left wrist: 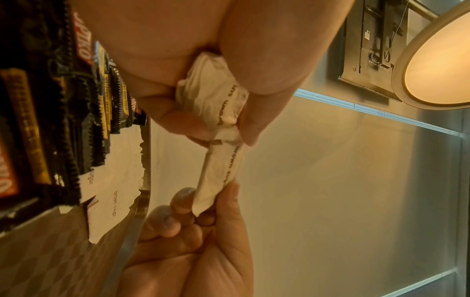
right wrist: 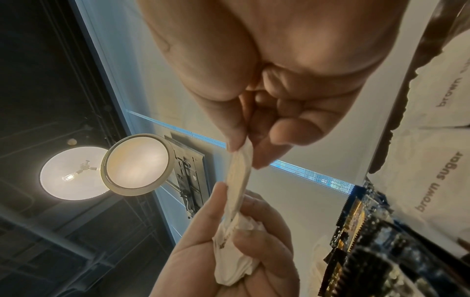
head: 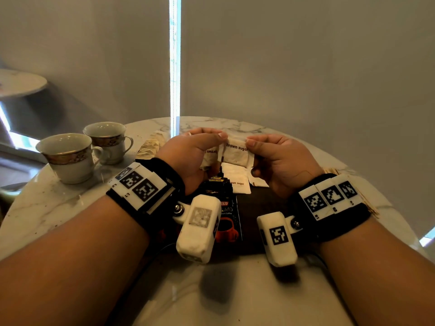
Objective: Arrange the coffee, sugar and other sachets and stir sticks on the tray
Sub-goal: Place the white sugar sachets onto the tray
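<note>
Above a dark tray [head: 266, 208], a person's left hand [head: 188, 156] is clutching a bunch of brown sugar sachets [head: 210, 158] while the right hand [head: 280, 161] is pinching the end of one sachet [head: 237, 151], thumb against fingers, apparently drawing it free. Black coffee sachets [head: 226, 203] and a few sugar sachets [head: 237, 182] are already lying on the tray, suggesting the job is partly done, with paler sachets [head: 150, 144] and what look like stir sticks [head: 332, 171] still waiting off it. The round marble table [head: 58, 203] is also carrying two cups [head: 68, 156], standing before grey window blinds [head: 306, 67].

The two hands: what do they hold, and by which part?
Brown sugar sachets. The left hand grips a bunch; the right hand pinches one sachet's far end.
</note>
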A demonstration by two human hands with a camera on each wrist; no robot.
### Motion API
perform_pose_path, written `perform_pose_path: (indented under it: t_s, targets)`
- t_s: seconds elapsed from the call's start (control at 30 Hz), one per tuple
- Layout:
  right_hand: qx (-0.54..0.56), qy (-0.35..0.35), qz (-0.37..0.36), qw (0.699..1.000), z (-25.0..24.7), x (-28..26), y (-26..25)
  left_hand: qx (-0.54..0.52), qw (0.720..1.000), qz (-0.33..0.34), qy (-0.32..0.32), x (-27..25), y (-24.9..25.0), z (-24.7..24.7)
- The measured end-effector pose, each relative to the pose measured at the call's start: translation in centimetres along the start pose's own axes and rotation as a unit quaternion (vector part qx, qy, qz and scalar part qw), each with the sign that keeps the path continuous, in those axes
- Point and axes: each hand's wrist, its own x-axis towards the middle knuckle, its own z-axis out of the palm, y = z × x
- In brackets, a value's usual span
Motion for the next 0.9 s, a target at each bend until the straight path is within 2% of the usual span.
perform_pose_path:
  t_s: [0.27,0.53,0.63,0.73,0.83,0.9]
  targets:
    - [0.004,0.013,0.001,1.000,-0.5,0.6,-0.1,0.000,1.000,0.001,0.009,0.0,0.0,0.0]
    - [0.001,0.092,0.019,0.996,-4.8,2.5,-0.3,0.000,1.000,-0.007,0.015,0.1,0.0,-0.1]
    - [-0.029,0.119,0.067,0.990,-6.5,3.6,0.8,-0.003,1.000,-0.012,0.012,0.1,0.0,-0.1]
    - [-0.047,0.130,0.146,0.980,-7.5,3.9,2.2,-0.005,1.000,-0.013,0.012,0.2,0.1,-0.2]
    - [-0.073,0.106,0.228,0.965,-7.7,3.6,2.5,-0.005,1.000,-0.014,0.013,0.1,0.1,-0.1]
    - [-0.085,0.085,0.256,0.959,-7.5,3.3,2.3,-0.004,1.000,-0.013,0.014,0.0,0.2,-0.1]
